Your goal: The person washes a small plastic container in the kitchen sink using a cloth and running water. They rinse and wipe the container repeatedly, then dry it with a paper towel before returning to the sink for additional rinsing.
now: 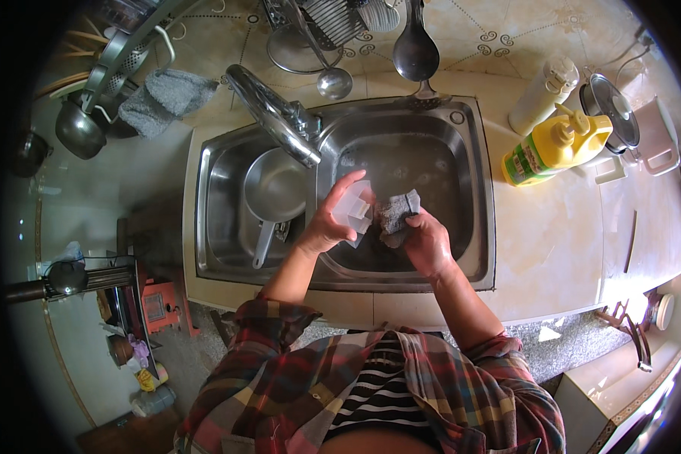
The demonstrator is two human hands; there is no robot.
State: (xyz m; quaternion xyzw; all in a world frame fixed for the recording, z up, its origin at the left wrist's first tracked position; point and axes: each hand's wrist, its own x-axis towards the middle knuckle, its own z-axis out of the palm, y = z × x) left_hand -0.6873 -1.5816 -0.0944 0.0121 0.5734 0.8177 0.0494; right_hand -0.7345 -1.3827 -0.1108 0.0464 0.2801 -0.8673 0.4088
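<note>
Over the right basin of a double steel sink (pixel 482 227), my left hand (pixel 327 222) holds a translucent plastic container (pixel 352 207) between thumb and fingers. My right hand (pixel 428 241) grips a wet grey cloth (pixel 396 215) just to the right of the container, with a small gap between them. Cloudy water with some suds (pixel 408 162) lies in the basin below. In the left basin rests a metal pan (pixel 276 187), its handle towards me. The chrome faucet (pixel 275 122) reaches over the divider between the basins; whether water runs is not visible.
A yellow detergent pump bottle (pixel 553 147) stands on the counter to the right, beside a pale bottle (pixel 545 93) and a lidded pot (pixel 613 113). Ladles (pixel 416 51) and strainers hang behind the sink. A grey towel (pixel 167 99) hangs at the upper left, near a hanging metal ladle (pixel 80 129).
</note>
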